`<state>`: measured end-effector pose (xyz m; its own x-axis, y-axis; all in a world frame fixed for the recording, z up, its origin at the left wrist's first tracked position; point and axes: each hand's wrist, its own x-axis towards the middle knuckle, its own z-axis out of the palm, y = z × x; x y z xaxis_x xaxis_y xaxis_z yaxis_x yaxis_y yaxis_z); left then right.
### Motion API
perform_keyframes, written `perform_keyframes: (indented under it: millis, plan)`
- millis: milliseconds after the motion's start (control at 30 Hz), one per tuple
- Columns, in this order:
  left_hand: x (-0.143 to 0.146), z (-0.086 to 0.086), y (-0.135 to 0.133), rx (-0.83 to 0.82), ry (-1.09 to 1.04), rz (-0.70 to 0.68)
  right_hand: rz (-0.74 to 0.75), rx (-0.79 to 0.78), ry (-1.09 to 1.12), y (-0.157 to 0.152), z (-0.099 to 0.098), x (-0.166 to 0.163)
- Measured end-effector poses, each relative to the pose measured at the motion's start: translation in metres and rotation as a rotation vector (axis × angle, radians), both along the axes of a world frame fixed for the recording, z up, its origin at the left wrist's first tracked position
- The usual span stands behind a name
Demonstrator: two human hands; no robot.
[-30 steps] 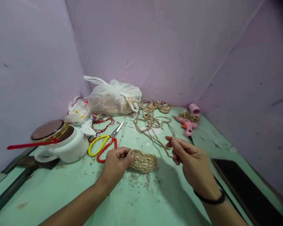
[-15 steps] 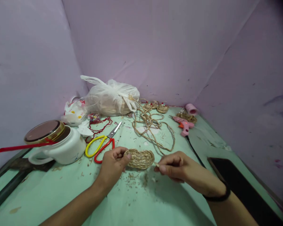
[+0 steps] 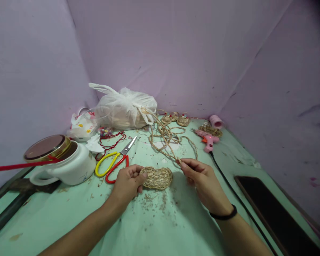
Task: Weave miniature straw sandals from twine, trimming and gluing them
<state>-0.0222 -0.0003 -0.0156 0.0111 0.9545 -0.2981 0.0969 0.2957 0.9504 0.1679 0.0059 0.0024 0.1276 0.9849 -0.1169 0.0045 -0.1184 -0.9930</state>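
A flat coil of braided straw cord (image 3: 159,178), rounded like a kidney bean, is pinched at its left end by my left hand (image 3: 130,180), thumb on top. My right hand (image 3: 198,177) holds a loose straw cord (image 3: 165,151) between thumb and fingers, up and right of the coil. From those fingers the cord runs back into a loose tangle in front of the plastic bag. Scissors (image 3: 120,160) with one yellow and one red handle lie partly spread, just behind my left hand. Straw crumbs dot the green tabletop (image 3: 138,227) below the coil.
A white mug (image 3: 77,167), a round lidded tin (image 3: 46,147) and a hammer-like tool (image 3: 24,193) stand or lie left. A tied plastic bag (image 3: 126,108) sits behind. At right are a pink glue gun (image 3: 209,138) with its black cable and a dark phone (image 3: 272,213).
My right hand has moved up and away from the coil's right end and now pinches the long straw cord. My left hand keeps its hold on the coil.
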Motion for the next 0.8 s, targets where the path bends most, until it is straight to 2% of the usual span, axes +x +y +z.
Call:
perform_keyframes:
  millis: [100,200,433,500,600,800]
  plan:
    - [0.0,0.0,0.0,-0.001,0.003,-0.002,0.077,-0.061,0.097,-0.006,0.003,-0.007]
    - [0.002,0.003,0.0,0.014,-0.018,0.025,0.108,-0.028,0.023,-0.012,0.006,-0.013]
    - [0.003,0.007,-0.001,0.033,-0.053,0.06,-0.116,0.088,-0.11,-0.011,0.009,-0.01]
    - [0.002,0.007,-0.001,0.028,-0.088,0.056,-0.138,0.103,-0.116,-0.009,0.008,-0.008]
    - [0.001,0.005,0.001,0.023,-0.159,0.014,-0.116,0.096,-0.091,-0.008,0.005,-0.009]
    - [-0.002,0.002,0.005,0.013,-0.169,-0.168,0.053,-0.047,0.061,-0.011,-0.002,-0.018]
